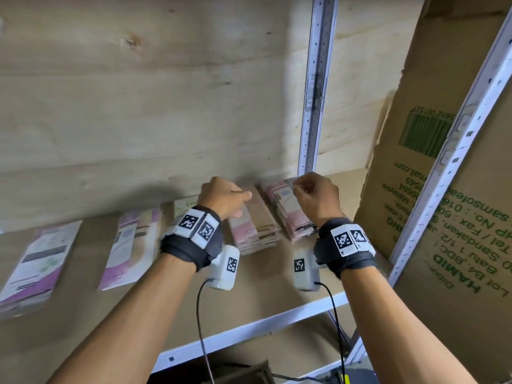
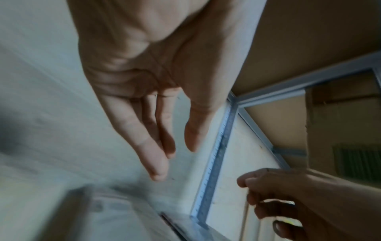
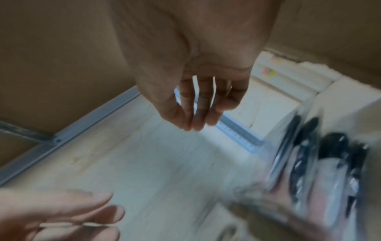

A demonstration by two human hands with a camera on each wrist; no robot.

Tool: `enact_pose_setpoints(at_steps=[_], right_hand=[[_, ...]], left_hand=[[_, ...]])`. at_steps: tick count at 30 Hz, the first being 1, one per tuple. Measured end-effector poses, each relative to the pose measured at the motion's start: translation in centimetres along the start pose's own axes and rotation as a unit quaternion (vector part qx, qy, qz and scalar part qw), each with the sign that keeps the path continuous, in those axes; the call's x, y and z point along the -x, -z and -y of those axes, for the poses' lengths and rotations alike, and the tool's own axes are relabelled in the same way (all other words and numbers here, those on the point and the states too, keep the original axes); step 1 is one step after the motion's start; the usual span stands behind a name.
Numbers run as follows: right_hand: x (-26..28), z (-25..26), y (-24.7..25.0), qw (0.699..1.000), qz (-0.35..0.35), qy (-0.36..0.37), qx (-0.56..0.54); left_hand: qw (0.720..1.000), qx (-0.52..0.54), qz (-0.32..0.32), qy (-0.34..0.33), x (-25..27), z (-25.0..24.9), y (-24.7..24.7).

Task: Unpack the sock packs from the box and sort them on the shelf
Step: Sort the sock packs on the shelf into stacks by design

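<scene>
Two stacks of sock packs lie at the back of the wooden shelf: a beige-and-pink stack and a pink stack to its right. My left hand hovers over the beige stack, and my right hand hovers over the far end of the pink one. In the left wrist view the left hand has straight, relaxed fingers and holds nothing. The right hand hangs with loose fingers, also empty, and blurred packs lie beside it.
Purple packs lie flat along the shelf to the left, with a green-and-white pack behind my left wrist. A tall printed cardboard box stands at the right, behind a white metal upright. Plywood backs the shelf.
</scene>
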State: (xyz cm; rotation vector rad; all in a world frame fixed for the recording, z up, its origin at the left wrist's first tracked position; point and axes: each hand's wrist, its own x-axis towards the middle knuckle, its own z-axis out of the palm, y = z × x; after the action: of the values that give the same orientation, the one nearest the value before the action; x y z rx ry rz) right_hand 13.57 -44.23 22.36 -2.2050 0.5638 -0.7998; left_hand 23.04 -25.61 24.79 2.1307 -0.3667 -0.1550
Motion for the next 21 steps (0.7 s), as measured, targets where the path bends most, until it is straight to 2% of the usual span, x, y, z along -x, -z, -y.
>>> enact_pose_setpoints(at_steps=[5,14,17,21], right_hand=[[4.2,5.3,-4.8,0.979,0.170,0.061,-0.096],[10.4,16.2,-17.3,0.912,0.362,0.081,-0.176],[11.9,19.8,-21.8,0.884,0.415,0.055,-0.207],[13.2,23.0,-27.3,0.867,0.445,-0.006,-0.225]], left_hand=[[0.994,0.064,-0.086,0.017,2.9,7.6,9.2],[0.963,0.057,-0.226,0.134,7.0,22.9,24.7],[0.953,0.065,-0.239,0.175,6.8,26.9,27.3],[0.947,0.095,-0.181,0.247,5.5,31.0,28.7]])
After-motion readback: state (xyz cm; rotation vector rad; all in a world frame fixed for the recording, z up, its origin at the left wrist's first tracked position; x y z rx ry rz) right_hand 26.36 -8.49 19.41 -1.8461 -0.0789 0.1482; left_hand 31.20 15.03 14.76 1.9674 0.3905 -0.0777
